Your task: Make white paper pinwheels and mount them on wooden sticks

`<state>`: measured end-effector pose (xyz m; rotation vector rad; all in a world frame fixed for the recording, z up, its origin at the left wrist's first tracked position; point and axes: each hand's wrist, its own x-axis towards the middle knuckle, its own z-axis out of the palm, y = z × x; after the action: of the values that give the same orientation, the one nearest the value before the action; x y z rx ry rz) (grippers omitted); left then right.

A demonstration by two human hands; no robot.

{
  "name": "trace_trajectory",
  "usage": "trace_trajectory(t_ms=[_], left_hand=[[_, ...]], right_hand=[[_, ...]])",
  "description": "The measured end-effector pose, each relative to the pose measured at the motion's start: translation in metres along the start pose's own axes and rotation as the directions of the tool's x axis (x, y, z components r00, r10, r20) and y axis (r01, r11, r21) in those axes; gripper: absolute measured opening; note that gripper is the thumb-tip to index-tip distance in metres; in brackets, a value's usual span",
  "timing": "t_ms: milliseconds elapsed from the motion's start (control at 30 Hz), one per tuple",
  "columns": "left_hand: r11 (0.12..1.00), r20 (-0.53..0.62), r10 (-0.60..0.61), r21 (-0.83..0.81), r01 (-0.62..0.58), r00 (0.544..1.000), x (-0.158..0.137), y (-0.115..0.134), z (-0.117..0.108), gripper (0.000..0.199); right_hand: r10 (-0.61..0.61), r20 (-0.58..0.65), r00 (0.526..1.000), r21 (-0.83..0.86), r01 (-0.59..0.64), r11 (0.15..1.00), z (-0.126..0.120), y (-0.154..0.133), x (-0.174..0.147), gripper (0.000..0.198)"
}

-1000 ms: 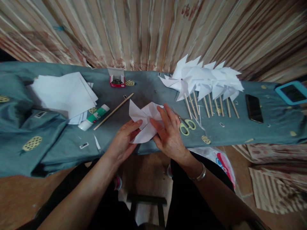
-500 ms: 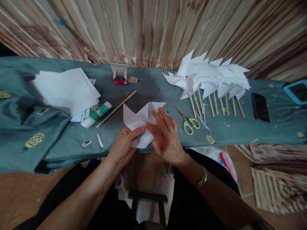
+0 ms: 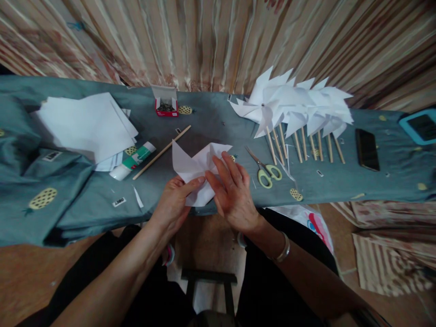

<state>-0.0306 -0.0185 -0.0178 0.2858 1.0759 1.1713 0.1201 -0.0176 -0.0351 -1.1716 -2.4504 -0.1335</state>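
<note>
A white paper pinwheel (image 3: 195,165) with pointed, folded blades is held over the table's near edge. My left hand (image 3: 177,195) is closed on its lower left side, thumb on top near the centre. My right hand (image 3: 233,190) grips its right side, fingertips close to the middle and the other fingers over a blade. Its thumb is mostly hidden. Left of the pinwheel lies a wooden stick (image 3: 161,152) beside a green and white glue tube (image 3: 132,161). Scissors (image 3: 265,170) with light green handles rest to the right.
Several finished pinwheels (image 3: 296,106) on sticks overlap at the back right. A phone (image 3: 367,150) and a blue-framed device (image 3: 420,126) lie farther right. White sheets (image 3: 85,127) are stacked at left. An open red box (image 3: 166,107) of small metal pins stands at the back.
The view has shifted slightly, so the table's things appear a little farther left and higher. Both hands keep their hold on the paper pinwheel, with hardly any movement of the fingers.
</note>
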Motion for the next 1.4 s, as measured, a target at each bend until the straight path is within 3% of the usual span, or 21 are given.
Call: trace_trajectory(t_ms=[300, 600, 800, 1167, 1400], left_hand=[[0.995, 0.016, 0.104, -0.013, -0.104, 0.994, -0.001, 0.003, 0.003, 0.028], [0.997, 0.045, 0.055, -0.054, -0.053, 0.997, -0.003, 0.004, 0.002, 0.023], [0.998, 0.028, 0.044, -0.050, -0.043, 0.999, -0.002, 0.003, 0.001, 0.033], [0.995, 0.006, 0.102, -0.002, -0.102, 0.995, 0.000, 0.003, 0.007, 0.026], [0.990, 0.007, 0.137, -0.010, -0.137, 0.990, 0.004, 0.004, 0.006, 0.027]], right_hand=[[-0.002, 0.024, 1.000, 0.052, 0.001, 0.999, -0.009, -0.001, -0.004, 0.049], [0.007, 0.029, 1.000, 0.100, -0.010, 0.995, -0.018, -0.001, -0.004, 0.057], [0.020, 0.029, 0.999, 0.127, -0.024, 0.992, -0.021, -0.002, -0.004, 0.061], [0.010, 0.011, 1.000, 0.094, -0.011, 0.995, -0.018, -0.002, -0.003, 0.058], [0.035, -0.013, 0.999, 0.114, -0.033, 0.993, -0.018, -0.001, -0.003, 0.069]])
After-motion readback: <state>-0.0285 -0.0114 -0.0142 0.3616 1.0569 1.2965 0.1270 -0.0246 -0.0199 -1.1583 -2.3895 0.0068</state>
